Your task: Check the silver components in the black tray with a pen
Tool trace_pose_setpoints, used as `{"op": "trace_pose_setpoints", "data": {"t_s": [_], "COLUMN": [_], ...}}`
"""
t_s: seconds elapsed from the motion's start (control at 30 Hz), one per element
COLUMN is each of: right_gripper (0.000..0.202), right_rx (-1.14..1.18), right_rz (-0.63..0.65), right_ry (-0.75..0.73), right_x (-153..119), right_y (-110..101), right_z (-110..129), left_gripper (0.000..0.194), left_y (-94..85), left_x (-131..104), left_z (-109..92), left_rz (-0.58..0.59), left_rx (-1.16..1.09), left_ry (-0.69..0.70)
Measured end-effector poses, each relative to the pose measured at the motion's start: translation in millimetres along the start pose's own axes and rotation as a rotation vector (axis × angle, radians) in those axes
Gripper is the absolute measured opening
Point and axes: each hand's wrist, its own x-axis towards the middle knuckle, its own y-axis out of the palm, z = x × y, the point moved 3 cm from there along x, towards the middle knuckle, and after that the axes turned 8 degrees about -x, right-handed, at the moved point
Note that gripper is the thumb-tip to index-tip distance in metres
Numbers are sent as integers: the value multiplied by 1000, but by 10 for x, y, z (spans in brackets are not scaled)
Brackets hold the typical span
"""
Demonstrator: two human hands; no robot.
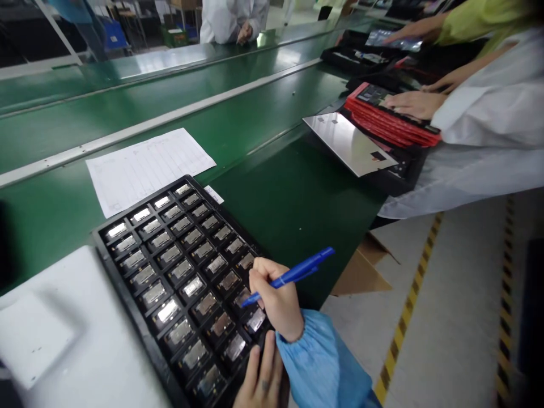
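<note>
A black tray (142,321) with rows of small metal parts in its compartments lies on the green bench. My right hand (278,297), in a blue sleeve, is closed around a blue pen (304,267) over the tray's right side. The pen's tip points down at the parts in the right-hand column. Below it, my left hand (261,377) rests with fingers stretched out on the tray's near right edge. A small white label (213,195) sits at the tray's far right edge.
Behind the tray lies a printed sheet (148,167). A white box (76,334) is at the left. At the right, a person in white handles a red stack (391,122) beside a silver panel (348,144). Another person stands across the bench (255,124). Cardboard (363,269) is below.
</note>
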Motion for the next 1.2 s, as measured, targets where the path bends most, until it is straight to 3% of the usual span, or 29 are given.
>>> {"op": "trace_pose_setpoints", "data": {"t_s": [0.13,0.27,0.47,0.73,0.83,0.93,1.03,1.13,1.2], "right_gripper": [38,38,39,35,38,49,53,34,27], "right_rx": [293,391,451,481,495,456,356,191,-48], "right_rz": [-47,-64,-98,17,12,-44,-96,-87,-71], "right_ry": [52,39,28,45,40,22,-17,-71,-180], "right_x": [4,44,60,43,58,79,53,-80,-224], "right_y": [-24,-14,-8,19,38,39,-12,-116,-193], "right_z": [-106,-144,-123,-38,-6,-25,-52,-53,-39], "left_gripper": [27,38,43,28,47,52,53,50,46], "left_y": [-95,-352,-592,-543,-506,-483,-460,-432,-408], "left_x": [123,347,431,384,374,370,365,357,345], "left_z": [21,113,313,369,385,396,410,427,435], "left_rz": [-65,-156,-55,10,-6,-38,-65,-86,-88], "left_rx": [-50,-85,103,241,251,244,252,252,252], "left_ry": [-49,-60,-223,-246,-273,-268,-270,-275,-274]}}
